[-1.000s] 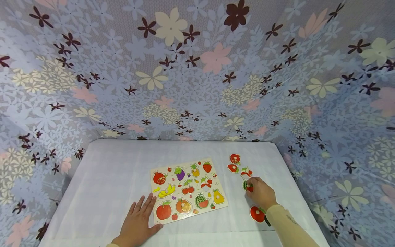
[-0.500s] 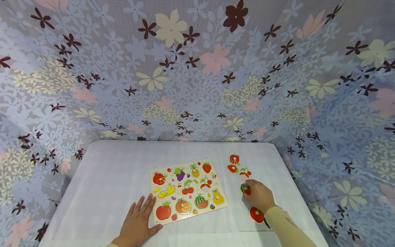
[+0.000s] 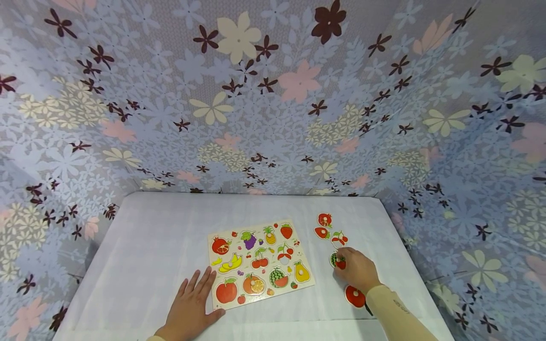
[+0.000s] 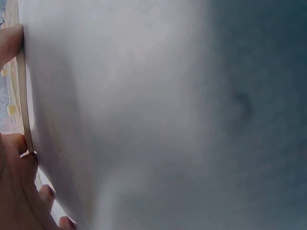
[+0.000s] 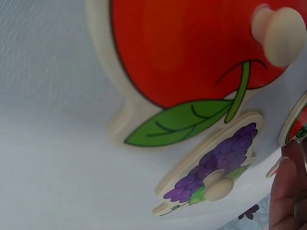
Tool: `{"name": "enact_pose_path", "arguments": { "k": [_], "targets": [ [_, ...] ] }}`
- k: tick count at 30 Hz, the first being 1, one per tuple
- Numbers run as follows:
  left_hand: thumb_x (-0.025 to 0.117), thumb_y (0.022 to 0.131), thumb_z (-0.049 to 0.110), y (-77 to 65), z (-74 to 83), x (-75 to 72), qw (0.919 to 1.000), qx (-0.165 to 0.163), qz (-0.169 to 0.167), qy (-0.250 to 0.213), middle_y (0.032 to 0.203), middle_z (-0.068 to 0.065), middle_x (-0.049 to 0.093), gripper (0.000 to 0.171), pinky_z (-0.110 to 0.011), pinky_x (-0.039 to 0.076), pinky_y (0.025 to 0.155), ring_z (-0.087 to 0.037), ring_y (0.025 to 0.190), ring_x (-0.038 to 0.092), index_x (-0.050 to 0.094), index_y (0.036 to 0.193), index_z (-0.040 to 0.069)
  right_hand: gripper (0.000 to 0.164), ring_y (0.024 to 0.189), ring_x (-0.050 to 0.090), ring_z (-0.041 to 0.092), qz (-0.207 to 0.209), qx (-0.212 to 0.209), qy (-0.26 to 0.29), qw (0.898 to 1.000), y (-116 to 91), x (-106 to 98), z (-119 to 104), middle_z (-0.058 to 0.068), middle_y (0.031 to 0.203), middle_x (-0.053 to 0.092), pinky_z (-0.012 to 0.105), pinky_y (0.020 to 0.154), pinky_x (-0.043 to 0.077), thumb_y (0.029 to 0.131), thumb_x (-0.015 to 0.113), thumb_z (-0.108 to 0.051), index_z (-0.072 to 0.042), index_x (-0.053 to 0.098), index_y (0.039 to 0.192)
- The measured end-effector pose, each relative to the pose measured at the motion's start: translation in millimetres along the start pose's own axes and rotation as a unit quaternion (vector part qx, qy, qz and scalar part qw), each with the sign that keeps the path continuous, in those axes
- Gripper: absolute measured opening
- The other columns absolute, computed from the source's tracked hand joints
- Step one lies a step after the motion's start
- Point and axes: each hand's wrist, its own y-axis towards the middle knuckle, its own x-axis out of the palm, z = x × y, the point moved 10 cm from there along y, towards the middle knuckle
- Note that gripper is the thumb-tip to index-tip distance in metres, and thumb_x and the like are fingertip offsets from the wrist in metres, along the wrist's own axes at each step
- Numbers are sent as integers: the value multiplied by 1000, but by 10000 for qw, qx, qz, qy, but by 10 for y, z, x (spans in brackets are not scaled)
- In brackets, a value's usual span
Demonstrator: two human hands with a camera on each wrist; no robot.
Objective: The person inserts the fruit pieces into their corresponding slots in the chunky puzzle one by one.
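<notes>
My left hand point(image 3: 187, 305) lies with straight fingers along the left edge of the fruit puzzle board point(image 3: 251, 300); in the left wrist view its fingers point(image 4: 19, 177) touch the board's side. To the right of the board, my right hand point(image 3: 360, 270) pinches a watermelon puzzle piece point(image 3: 334, 259), low over the table or on it. In the right wrist view only a corner of this watermelon piece point(image 5: 298, 124) shows beside the fingertips. An apple piece point(image 3: 354, 296) with a white knob lies just below the right hand. Close to it is a grape piece point(image 5: 211, 163), hidden in the head view.
Beyond the right hand lie a cherry piece point(image 3: 340, 239), a strawberry piece point(image 3: 321, 232) and a pomegranate piece point(image 3: 324, 219). All rest on a white-covered table point(image 3: 162, 227). Flower-patterned cloth point(image 3: 256, 118) surrounds its back and sides.
The right hand has shifted slightly left and nearer with the watermelon piece, more of which now shows. The left hand and the board have stayed put.
</notes>
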Motion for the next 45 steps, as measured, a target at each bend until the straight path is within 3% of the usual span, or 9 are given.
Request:
{"name": "enact_pose_path", "arguments": {
  "k": [11, 22, 31, 38, 45],
  "targets": [
    [64, 79, 73, 6, -26, 17, 9995, 120, 282, 20, 160, -8, 32, 103, -60, 17, 116, -36, 147, 23, 36, 155, 9, 38, 90, 64, 22, 189, -104, -39, 9998, -3, -13, -5, 7, 116, 67, 48, 83, 57, 71, 89, -28, -16, 71, 103],
    [63, 79, 74, 10, -34, 48, 9999, 40, 90, 93, 161, -7, 31, 103, -60, 17, 116, -35, 147, 22, 35, 155, 11, 35, 94, 64, 22, 212, -413, 59, 9989, -11, -51, -150, 6, 116, 67, 45, 85, 56, 73, 88, -29, -16, 72, 101],
    [63, 79, 74, 15, -43, 69, 9999, 46, 131, 92, 161, -6, 30, 103, -60, 16, 116, -34, 147, 21, 36, 155, 11, 31, 96, 64, 19, 256, -731, 232, 9967, 8, -142, -492, 0, 114, 68, 43, 85, 56, 73, 86, -28, -19, 71, 98],
    [65, 80, 71, -1, -29, 25, 9997, 114, 203, 45, 161, -7, 31, 101, -60, 16, 116, -36, 147, 22, 37, 155, 10, 30, 102, 65, 17, 271, -1145, 413, 9922, -39, -161, -915, -3, 118, 68, 38, 87, 55, 72, 88, -29, -20, 71, 96],
    [64, 80, 72, 2, -16, 26, 10000, 42, 8, -8, 162, -7, 29, 101, -60, 15, 117, -35, 148, 21, 35, 156, 10, 30, 103, 64, 14, 72, -1650, 430, 9853, -101, -85, -1361, -6, 118, 67, 34, 88, 55, 72, 87, -33, -24, 68, 94]
  ]
}}
